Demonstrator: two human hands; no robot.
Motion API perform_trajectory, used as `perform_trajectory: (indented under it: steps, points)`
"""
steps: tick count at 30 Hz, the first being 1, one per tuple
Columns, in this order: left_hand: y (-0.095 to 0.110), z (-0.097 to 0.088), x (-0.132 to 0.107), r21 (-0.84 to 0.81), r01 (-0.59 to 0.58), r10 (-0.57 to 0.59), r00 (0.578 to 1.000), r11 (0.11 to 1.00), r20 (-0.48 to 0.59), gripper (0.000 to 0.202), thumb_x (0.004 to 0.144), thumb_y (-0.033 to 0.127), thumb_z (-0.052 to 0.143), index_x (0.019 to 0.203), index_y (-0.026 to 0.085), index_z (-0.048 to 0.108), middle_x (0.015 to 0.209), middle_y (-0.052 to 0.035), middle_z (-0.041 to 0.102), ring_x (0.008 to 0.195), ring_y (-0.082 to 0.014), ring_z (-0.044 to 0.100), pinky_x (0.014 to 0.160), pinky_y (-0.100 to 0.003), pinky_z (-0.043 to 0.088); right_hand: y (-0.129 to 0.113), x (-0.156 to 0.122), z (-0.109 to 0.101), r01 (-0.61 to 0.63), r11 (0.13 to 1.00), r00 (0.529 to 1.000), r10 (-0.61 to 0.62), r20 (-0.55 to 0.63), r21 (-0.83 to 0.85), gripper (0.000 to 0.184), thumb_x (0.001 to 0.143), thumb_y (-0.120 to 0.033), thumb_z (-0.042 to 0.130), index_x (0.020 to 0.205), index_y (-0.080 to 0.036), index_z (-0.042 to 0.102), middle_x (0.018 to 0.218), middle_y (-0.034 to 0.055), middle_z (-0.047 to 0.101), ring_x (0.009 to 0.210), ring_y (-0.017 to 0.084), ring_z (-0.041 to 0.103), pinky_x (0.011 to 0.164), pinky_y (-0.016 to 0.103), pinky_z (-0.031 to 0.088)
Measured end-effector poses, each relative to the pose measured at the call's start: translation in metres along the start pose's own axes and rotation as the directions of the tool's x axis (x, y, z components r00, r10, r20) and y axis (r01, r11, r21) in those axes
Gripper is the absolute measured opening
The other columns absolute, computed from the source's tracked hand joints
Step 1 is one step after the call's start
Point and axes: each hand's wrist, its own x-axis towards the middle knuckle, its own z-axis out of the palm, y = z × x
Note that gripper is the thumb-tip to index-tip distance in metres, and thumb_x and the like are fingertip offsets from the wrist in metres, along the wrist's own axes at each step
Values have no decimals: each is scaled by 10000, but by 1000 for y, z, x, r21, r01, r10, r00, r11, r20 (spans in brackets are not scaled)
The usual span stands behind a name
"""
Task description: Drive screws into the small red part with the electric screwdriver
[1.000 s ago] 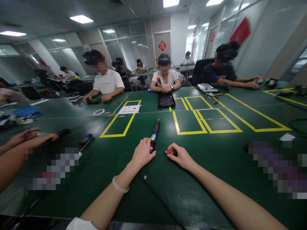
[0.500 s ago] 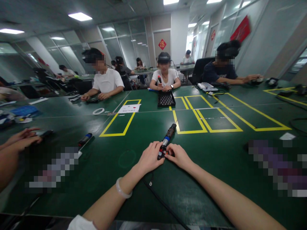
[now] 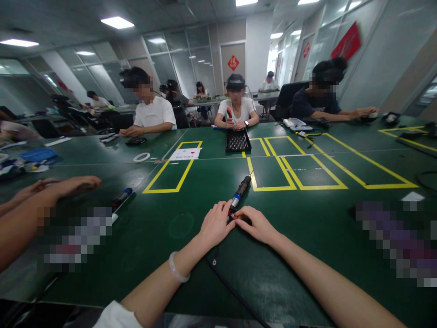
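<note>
An electric screwdriver (image 3: 241,191), black with a blue and a silver band, lies slanted on the green table, its thin bit pointing away from me. My left hand (image 3: 215,223) is closed round its rear part from the left. From the right, my right hand (image 3: 255,223) pinches at the same rear end, by a small red-orange part. My fingertips meet there and hide most of that end. A black cable (image 3: 235,291) runs from under my left wrist toward the table's near edge.
Yellow tape rectangles (image 3: 273,188) mark the table (image 3: 177,282) ahead. A black tray (image 3: 238,142) stands before a co-worker opposite. At left, another screwdriver (image 3: 122,197) lies near a neighbour's hand (image 3: 78,183). A white sheet (image 3: 186,154) and a tape roll (image 3: 141,157) lie farther off.
My hands have drawn closer together over the screwdriver's rear end, covering more of it. The neighbour's hand at left has moved right, over the table.
</note>
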Motion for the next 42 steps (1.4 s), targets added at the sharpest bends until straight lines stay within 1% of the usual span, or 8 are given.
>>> perform_trajectory:
  steps: [8,12,16,23,27,34,38,42]
  points:
    - [-26,-16,0,40,20,-22,998,999,59,651,849,455,520,1433,282,291,1237,-95,460,1062,-247,487,898,-358,425,1,-3,-1,-7,999,1000,8,23,-36,192,884,-227,570,1071,-192,598,931,56,630,865,199,578,815,338,446]
    - [-67,-25,-2,110,95,-104,992,989,78,651,840,469,518,1427,266,323,1270,-105,453,1075,-262,488,914,-369,419,5,-3,-1,-8,999,1000,9,22,-47,163,886,-201,561,1044,-187,597,916,49,632,858,190,579,808,333,446]
    - [-125,-36,-6,150,233,-246,966,961,74,668,843,498,479,1441,252,312,1289,-119,447,1107,-284,486,933,-388,412,6,-3,-2,-9,997,999,11,32,-72,121,882,-192,572,996,-194,613,909,44,633,865,191,573,798,326,443]
    - [-229,-58,-34,242,565,-582,814,789,-4,693,840,556,430,1441,230,314,1343,-153,406,1155,-350,469,916,-445,423,4,-2,-2,-13,996,999,18,49,-85,93,880,-170,577,961,-195,617,911,38,638,870,186,563,795,317,433]
    - [-264,-70,-54,284,675,-681,726,681,-91,674,859,581,398,1425,221,336,1374,-159,412,1165,-375,470,880,-470,440,5,-2,-1,-6,995,999,11,49,-98,90,882,-171,579,958,-197,619,909,34,635,864,182,556,794,316,428]
    - [-263,-73,-64,282,724,-642,689,629,-337,547,858,497,455,1306,184,479,1247,-175,535,1068,-343,551,819,-422,470,4,-3,-2,-9,995,999,14,53,-101,85,880,-165,575,949,-196,616,915,37,636,864,186,551,791,319,428]
    - [-249,-75,-61,208,784,-703,618,585,-353,432,859,459,440,1109,138,584,1106,-185,591,972,-329,597,769,-417,484,6,-3,-2,-2,994,998,8,58,-107,85,882,-171,575,951,-199,617,911,35,636,859,185,548,787,317,428]
    - [-227,-79,-53,191,754,-615,632,628,-472,403,891,418,382,1063,120,593,1095,-191,605,988,-334,595,811,-433,471,4,-2,-2,-1,994,998,8,56,-110,82,881,-167,574,946,-198,612,909,36,634,864,186,544,785,314,424]
